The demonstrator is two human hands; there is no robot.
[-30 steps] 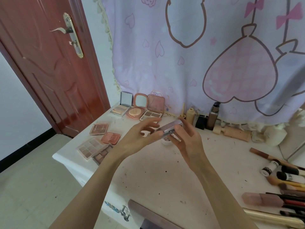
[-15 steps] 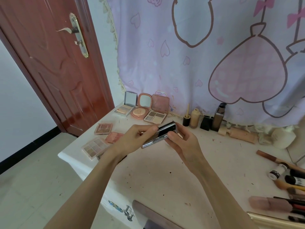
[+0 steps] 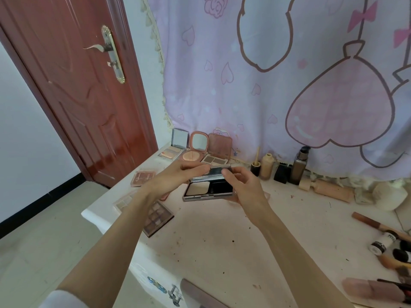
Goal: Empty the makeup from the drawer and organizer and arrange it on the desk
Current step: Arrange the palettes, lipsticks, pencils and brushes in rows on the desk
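Observation:
A dark rectangular powder compact (image 3: 209,188) is held open above the white desk (image 3: 222,236), its pale powder pan and dark tray showing. My left hand (image 3: 175,177) pinches the lifted lid from the left. My right hand (image 3: 243,187) grips the compact's right side, thumb on the lid edge. Three open compacts (image 3: 195,150) stand against the curtain behind. Flat eyeshadow palettes (image 3: 155,216) lie at the desk's left edge, partly hidden by my left arm.
Foundation bottles (image 3: 299,167) and a small dark jar line the back by the pink curtain. Brushes and tubes (image 3: 391,252) crowd the right side. An open drawer's front (image 3: 195,292) juts out below. A red door (image 3: 73,85) is at the left.
The compact was shut a second ago; its lid has been swung up and it is now open. Both hands have lowered slightly toward the desk.

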